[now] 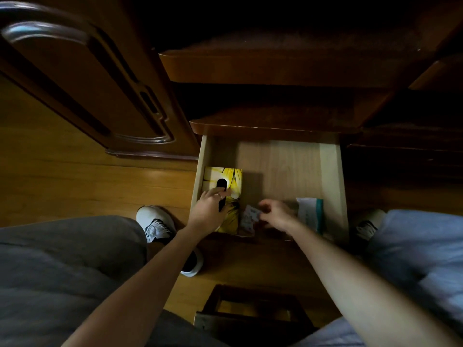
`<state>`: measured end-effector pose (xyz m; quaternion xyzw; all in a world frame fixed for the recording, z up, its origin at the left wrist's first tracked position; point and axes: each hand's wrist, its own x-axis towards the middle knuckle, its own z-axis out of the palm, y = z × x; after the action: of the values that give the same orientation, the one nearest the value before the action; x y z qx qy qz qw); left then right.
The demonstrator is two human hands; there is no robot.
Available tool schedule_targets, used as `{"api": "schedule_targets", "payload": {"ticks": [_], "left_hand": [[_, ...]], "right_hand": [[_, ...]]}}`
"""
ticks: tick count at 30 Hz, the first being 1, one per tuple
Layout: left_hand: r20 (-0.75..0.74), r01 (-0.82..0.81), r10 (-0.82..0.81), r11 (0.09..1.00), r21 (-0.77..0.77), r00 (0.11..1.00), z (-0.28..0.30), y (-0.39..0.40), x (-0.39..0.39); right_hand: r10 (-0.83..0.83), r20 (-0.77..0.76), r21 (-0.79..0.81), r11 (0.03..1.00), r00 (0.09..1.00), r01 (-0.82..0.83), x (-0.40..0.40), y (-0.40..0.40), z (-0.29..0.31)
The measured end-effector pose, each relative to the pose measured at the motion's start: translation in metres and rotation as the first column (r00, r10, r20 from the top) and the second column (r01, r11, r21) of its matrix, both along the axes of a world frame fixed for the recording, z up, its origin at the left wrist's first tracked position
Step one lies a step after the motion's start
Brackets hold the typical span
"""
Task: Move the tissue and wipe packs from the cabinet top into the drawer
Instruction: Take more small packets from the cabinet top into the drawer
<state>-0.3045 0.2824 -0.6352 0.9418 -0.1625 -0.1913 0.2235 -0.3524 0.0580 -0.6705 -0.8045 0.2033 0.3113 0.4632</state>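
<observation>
Left hand [209,209] flat on yellow tissue box [229,179], fingers spread, pressing, not pinching; box against left wall of drawer [337,176]
Right hand [275,212] curled, fingertips touching small wipe pack [249,217] just at 3 o'clock of box; grip unclear
White-teal pack [310,211] near right wall
Judgement: seat small pack flat against box; open floor at 12 o'clock; cabinet top [275,126] overhangs drawer back

We are in a home, maybe a bedroom. At 12 o'clock is a dark wooden cabinet [288,71], at 10 o'clock a carved wardrobe door [82,78], and below us a shiny wooden floor [75,176].
</observation>
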Motion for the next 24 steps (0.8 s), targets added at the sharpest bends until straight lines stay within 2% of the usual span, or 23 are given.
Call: {"api": "schedule_targets", "payload": {"ticks": [3, 5, 9, 12, 14, 16, 18, 20, 22, 24], "left_hand": [[-0.07, 0.122, -0.113, 0.983, 0.137, 0.991, -0.006, 0.005, -0.007], [-0.069, 0.147, -0.137, 0.972, 0.182, 0.988, -0.005, 0.004, -0.008], [-0.12, 0.202, -0.179, 0.953, 0.227, 0.977, 0.003, 0.002, -0.004], [-0.148, 0.232, -0.2, 0.942, 0.243, 0.968, 0.027, -0.005, 0.002], [0.002, 0.196, -0.202, 0.955, 0.223, 0.979, 0.061, -0.015, 0.013], [0.275, 0.146, -0.179, 0.98, 0.134, 0.945, 0.11, -0.032, 0.027], [0.552, 0.188, -0.162, 0.982, 0.011, 0.818, 0.168, -0.051, 0.047], [0.762, 0.289, -0.156, 0.956, -0.042, 0.628, 0.231, -0.071, 0.066], [0.889, 0.381, -0.126, 0.923, -0.057, 0.439, 0.293, -0.091, 0.084], [0.955, 0.422, -0.058, 0.903, -0.074, 0.291, 0.35, -0.11, 0.1]], "right_hand": [[0.213, 0.012, -0.177, 0.962, 0.977, -0.207, -0.005, 0.015, -0.01], [0.262, -0.006, -0.196, 0.946, 0.965, -0.258, -0.003, 0.023, -0.014], [0.262, -0.097, -0.128, 0.954, 0.96, -0.273, 0.002, 0.018, -0.007], [0.143, -0.062, -0.057, 0.988, 0.988, -0.147, 0.009, 0.006, 0.022], [0.062, 0.022, -0.02, 0.998, 0.998, -0.061, 0.024, -0.007, 0.054], [0.044, 0.178, -0.033, 0.999, 0.983, -0.038, 0.045, -0.025, 0.099], [0.009, 0.35, 0.029, 0.999, 0.937, -0.02, 0.064, -0.045, 0.16], [-0.031, 0.512, 0.063, 0.998, 0.858, -0.001, 0.075, -0.064, 0.229], [-0.019, 0.677, 0.02, 1.0, 0.736, 0.008, 0.077, -0.079, 0.298], [0.021, 0.819, -0.051, 0.998, 0.574, 0.037, 0.078, -0.093, 0.361]]}}
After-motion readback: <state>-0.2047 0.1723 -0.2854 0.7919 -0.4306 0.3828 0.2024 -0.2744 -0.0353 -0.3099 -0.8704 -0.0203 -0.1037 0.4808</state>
